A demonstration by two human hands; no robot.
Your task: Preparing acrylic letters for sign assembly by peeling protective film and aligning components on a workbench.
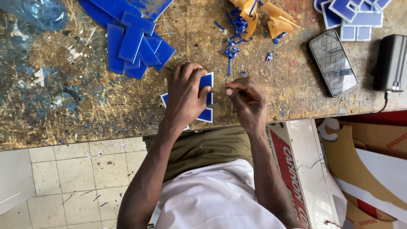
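Head view: scarred, paint-flecked workbench over tiled floor. Left hand pressed flat-fingered on small blue cut-out piece near bench front edge, fingertips curled over its top. Right hand just beside piece, thumb and forefinger pinched on something thin, too small to tell. Beyond piece: stack of blue shapes, blue shavings. Farther right of piece: phone, dark box

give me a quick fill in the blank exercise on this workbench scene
1. The left hand presses down a flat plastic piece coloured ____.
2. The phone lies to the ____ of the right hand.
3. The pile of blue cutouts lies on the ____.

Missing words: blue; right; workbench
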